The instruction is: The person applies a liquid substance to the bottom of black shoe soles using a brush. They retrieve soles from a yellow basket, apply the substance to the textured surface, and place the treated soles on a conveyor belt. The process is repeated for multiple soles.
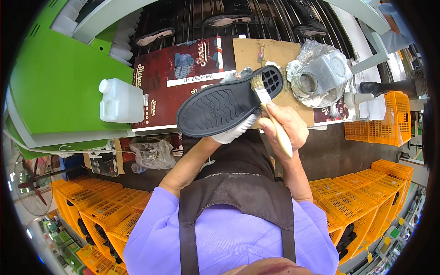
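A black shoe sole is held over the bench, its wavy-grooved side facing up and its latticed heel end toward the far right. My left hand, in a white glove, is closed on it from beneath; the sole hides most of that hand. My right hand is bare and grips a flat paintbrush by its pale wooden handle. The bristles touch the sole beside the heel lattice. To the right, a clear plastic container sits in crumpled plastic film, its round mouth toward the sole.
Dark red printed cardboard and brown cardboard cover the bench. A white jug stands at the left beside a green surface. Black shoes rest on a roller rack beyond. Orange crates stand on both sides behind me.
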Demonstrator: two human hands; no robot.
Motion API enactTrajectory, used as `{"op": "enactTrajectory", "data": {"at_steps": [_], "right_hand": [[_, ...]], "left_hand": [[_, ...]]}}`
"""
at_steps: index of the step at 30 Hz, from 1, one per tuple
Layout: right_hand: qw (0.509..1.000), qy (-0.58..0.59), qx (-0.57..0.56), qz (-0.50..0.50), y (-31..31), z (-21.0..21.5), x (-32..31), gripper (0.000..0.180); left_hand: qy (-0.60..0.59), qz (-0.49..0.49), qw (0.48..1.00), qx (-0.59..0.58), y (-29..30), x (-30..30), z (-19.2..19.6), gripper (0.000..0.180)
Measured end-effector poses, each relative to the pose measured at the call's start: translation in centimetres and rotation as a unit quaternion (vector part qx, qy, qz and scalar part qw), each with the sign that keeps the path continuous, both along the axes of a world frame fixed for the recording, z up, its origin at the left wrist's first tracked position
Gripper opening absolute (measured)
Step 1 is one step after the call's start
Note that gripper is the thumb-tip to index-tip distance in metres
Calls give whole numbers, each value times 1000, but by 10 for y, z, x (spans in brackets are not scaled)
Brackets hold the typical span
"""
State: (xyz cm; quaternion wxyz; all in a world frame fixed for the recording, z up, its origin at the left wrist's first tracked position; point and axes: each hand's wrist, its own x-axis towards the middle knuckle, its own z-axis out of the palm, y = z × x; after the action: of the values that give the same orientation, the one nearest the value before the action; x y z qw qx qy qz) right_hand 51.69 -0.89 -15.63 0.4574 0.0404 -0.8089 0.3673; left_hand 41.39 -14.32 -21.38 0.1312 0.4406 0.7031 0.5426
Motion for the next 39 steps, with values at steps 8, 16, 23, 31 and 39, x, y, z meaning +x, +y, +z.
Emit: {"op": "enactTrajectory", "data": {"at_steps": [8,16,23,31,39], "right_hand": [[1000,13,0,19,-10,-1,-4,31],[999,-5,-16,29,-21,-2,-5,34],[998,12,-17,55,-30,-5,-9,35],[996,-3,-42,79,-38,-7,-10,36],[995,4,-34,95,-44,-4,-13,36]], "left_hand": [[-57,-7,998,-3,0,-1,-5,65],[-118,-33,972,199,7,-2,-17,84],[-162,-80,951,250,13,-6,-25,86],[-169,-81,952,240,7,-1,-20,66],[-183,-109,965,156,-6,6,-19,50]]}}
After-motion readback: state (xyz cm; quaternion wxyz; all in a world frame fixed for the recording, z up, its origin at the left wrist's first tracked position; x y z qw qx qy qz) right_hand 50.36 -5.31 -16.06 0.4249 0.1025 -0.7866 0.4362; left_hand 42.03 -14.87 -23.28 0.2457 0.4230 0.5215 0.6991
